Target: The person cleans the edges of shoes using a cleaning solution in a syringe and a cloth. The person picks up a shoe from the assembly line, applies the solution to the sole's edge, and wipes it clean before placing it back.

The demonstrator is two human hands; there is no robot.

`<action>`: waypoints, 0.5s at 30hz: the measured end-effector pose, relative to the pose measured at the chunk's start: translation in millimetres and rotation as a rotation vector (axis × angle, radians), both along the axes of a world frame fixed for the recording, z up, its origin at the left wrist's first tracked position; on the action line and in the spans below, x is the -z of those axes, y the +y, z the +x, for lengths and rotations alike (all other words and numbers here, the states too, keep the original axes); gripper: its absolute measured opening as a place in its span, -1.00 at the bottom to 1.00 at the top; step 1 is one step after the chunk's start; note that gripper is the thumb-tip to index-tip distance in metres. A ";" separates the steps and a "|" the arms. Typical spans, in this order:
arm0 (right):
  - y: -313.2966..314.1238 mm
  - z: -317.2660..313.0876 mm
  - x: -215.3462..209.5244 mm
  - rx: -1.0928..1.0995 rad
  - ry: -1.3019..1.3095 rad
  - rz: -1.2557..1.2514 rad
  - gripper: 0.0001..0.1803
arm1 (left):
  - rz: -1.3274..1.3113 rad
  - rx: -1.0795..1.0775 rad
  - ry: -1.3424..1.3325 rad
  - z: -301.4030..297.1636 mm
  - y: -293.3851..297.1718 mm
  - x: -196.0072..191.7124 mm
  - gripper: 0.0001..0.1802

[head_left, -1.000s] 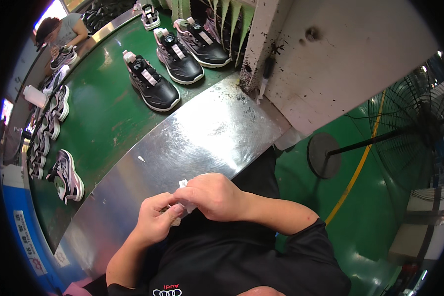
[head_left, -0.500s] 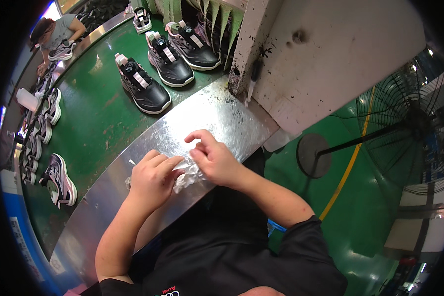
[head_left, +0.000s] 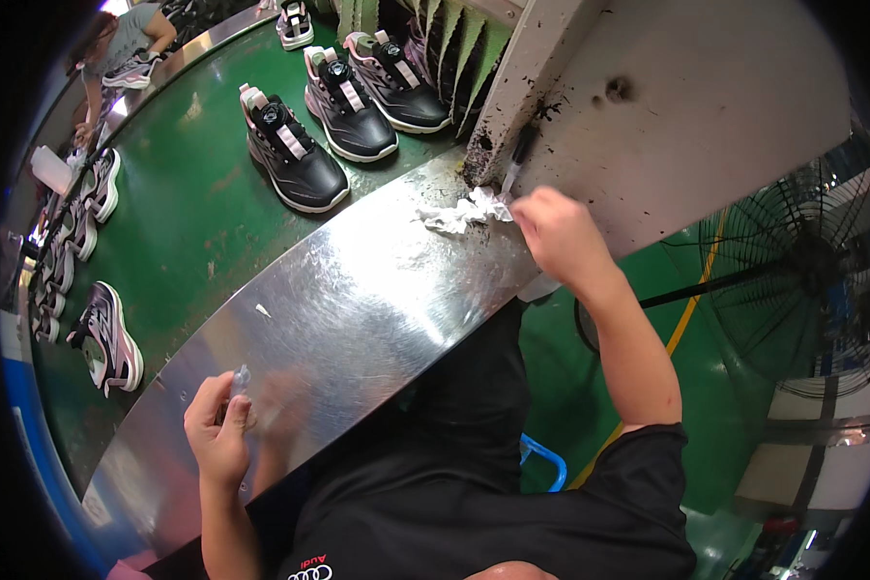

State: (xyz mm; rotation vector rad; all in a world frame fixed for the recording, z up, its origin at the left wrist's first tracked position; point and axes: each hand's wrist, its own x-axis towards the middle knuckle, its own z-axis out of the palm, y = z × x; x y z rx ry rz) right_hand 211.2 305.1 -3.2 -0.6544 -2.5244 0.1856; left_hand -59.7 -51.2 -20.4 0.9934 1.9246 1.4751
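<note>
My right hand (head_left: pixel 558 235) is closed on one end of a crumpled white tissue or thin plastic (head_left: pixel 464 212), whose material I cannot tell for sure. The crumpled piece trails across the metal ledge (head_left: pixel 358 333) beside the grey machine post. Lower left, my left hand (head_left: pixel 219 435) pinches a small clear plastic piece (head_left: pixel 241 379) between thumb and fingers, its tip sticking up; its exact kind is unclear. Beyond the ledge, black shoes with pink and white trim (head_left: pixel 297 155) stand on the green belt (head_left: pixel 198 203).
A pen-like tool (head_left: pixel 518 159) leans by the machine post (head_left: pixel 512 92). Green strip curtains (head_left: pixel 469 58) hang at the belt's far end. More shoes (head_left: pixel 111 338) line the left side, where a co-worker (head_left: pixel 130 43) holds one. A floor fan (head_left: pixel 807 256) stands at right.
My hands have moved apart from the crumpled white piece. The right carried it up and right to the machine post; the left moved down-left and took hold of the small clear piece.
</note>
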 end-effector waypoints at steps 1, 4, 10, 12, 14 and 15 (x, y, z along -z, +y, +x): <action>-6.0 11.3 10.0 0.032 -0.083 -0.023 -0.97 | -0.027 -0.003 0.032 -3.8 -8.4 6.3 -0.70; -7.9 36.9 33.0 0.107 -0.226 -0.012 -0.97 | -0.034 0.008 -0.031 -2.8 -13.4 9.4 -0.70; -6.9 45.2 49.4 0.170 -0.348 0.005 -0.93 | -0.055 0.016 0.039 -2.2 -13.1 15.5 -0.69; -7.0 46.5 50.8 0.177 -0.376 -0.008 -0.93 | -0.055 0.005 0.007 2.0 -8.9 13.4 -0.68; -6.4 47.2 51.5 0.162 -0.377 -0.013 -0.94 | -0.055 -0.005 -0.029 3.6 -7.6 13.4 -0.68; -7.5 46.2 51.1 0.164 -0.378 -0.015 -0.94 | -0.057 -0.013 -0.051 3.0 -8.8 14.3 -0.67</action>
